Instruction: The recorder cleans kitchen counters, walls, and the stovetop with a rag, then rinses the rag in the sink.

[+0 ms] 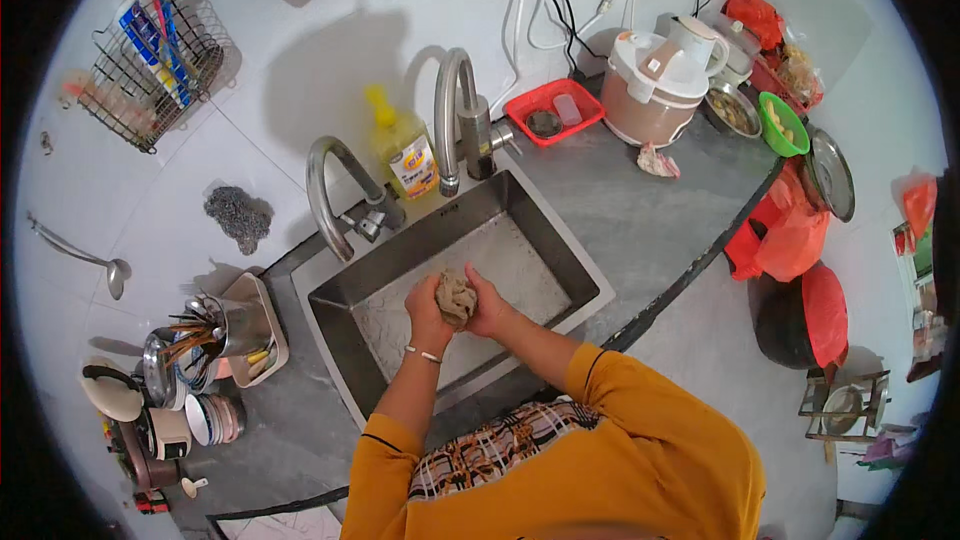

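Observation:
A crumpled brownish cloth (456,298) is squeezed between my two hands above the steel sink (525,255). My left hand (426,309), with a light bracelet at its wrist, presses on one side of the cloth. On the other side my right hand (487,306) grips it, thumb raised. Two curved metal faucets (330,165) (450,112) stand behind the sink. A yellow pump bottle of dish soap (409,157) is between them. The sink floor looks wet.
Left of the sink are a utensil holder (246,326) and stacked bowls (214,420). A steel wool scrubber (238,217) hangs on the wall. To the right stand a red tray (555,111), a rice cooker (649,97) and a green bowl (782,124). The counter edge (645,319) curves nearby.

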`<state>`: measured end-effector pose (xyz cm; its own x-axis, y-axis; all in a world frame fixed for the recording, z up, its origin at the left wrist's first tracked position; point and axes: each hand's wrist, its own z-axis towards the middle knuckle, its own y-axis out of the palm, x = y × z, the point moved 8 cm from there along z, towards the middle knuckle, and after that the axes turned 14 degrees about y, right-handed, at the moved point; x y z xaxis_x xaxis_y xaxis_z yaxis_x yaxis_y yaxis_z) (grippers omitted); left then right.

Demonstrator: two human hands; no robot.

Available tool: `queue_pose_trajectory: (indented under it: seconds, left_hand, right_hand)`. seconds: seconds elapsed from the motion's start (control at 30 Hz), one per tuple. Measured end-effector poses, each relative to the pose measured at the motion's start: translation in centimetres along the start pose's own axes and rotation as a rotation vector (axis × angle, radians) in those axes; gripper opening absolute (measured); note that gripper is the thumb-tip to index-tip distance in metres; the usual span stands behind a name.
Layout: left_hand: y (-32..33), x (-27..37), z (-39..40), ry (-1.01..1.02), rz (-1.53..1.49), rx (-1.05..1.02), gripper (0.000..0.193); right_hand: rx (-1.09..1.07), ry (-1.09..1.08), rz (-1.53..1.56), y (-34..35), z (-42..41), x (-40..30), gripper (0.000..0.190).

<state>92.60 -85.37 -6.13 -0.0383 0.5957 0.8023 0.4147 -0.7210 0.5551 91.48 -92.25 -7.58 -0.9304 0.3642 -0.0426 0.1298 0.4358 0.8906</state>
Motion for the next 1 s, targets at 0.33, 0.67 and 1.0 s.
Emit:
queue_pose_trajectory:
  seconds: [0.33, 0.67, 1.0]
  left_hand:
    - [2.7, 3.9, -0.9, 0.308, 0.582, -0.052, 0.019]
    - [-2.7, 1.2, 1.7, -0.048, 0.963, -0.414, 0.031]
    - [8.5, 7.5, -4.1, -0.127, -0.235, -0.663, 0.08]
  right_hand:
    - [-0.16, -0.099, 0.005, 1.5, -0.7, -0.4, 0.056]
    - [-0.022, -0.041, -0.353, 1.6, -1.4, 2.5, 0.036]
    - [-0.476, 0.13, 0.034, 10.9, -5.8, 4.2, 0.028]
